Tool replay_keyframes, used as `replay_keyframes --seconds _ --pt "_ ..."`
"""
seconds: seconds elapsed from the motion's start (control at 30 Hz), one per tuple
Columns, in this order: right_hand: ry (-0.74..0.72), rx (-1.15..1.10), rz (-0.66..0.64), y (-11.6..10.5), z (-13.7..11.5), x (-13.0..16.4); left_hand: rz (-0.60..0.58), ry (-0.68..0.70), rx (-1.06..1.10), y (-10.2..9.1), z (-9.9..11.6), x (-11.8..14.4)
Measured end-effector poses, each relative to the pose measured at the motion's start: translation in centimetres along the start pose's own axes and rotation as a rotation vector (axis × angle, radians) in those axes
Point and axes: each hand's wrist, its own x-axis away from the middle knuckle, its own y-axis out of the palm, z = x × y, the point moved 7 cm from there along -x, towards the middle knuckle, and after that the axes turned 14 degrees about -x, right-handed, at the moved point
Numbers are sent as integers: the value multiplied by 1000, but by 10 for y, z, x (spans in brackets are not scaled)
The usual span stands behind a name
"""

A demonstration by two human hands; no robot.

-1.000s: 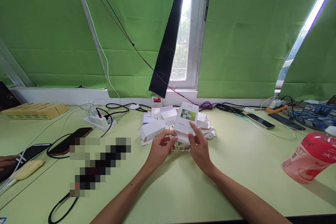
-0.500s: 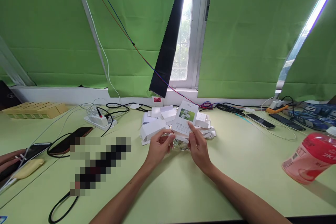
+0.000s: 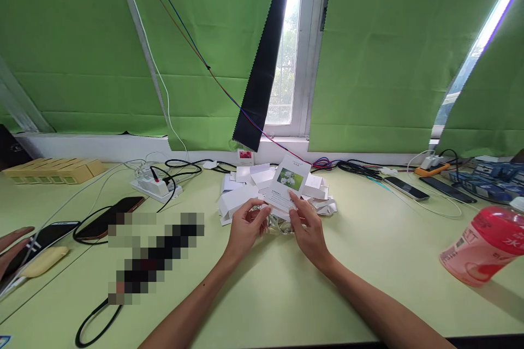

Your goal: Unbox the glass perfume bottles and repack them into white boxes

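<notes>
A flat white box (image 3: pixel 290 179) with a picture of white flowers on green leaves is tilted up between my hands. My left hand (image 3: pixel 248 222) pinches its lower left corner between thumb and fingers. On the lower right edge, my right hand (image 3: pixel 306 223) grips it, with the index finger lying across its printed front. Behind it lies a pile of white paper boxes (image 3: pixel 239 200), some of them flattened or opened. Shiny clear wrapping (image 3: pixel 280 225) shows beneath the held box, partly hidden by my hands.
A pink drink bottle (image 3: pixel 478 245) stands at the right. Phones (image 3: pixel 407 188), cables and a power strip (image 3: pixel 155 186) line the back. At the left are yellow boxes (image 3: pixel 53 170), a dark phone (image 3: pixel 110 219), a blurred-out patch and another person's hand (image 3: pixel 12 245).
The white box has shifted slightly left and tilted a little further. My right hand has moved slightly left with it. The other person's hand at the far left has moved a little.
</notes>
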Motion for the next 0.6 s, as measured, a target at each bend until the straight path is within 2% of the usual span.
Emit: replay_keyframes --seconds 0.6 --pt "-9 -19 -91 9 0 1 69 4 -11 -6 -3 -2"
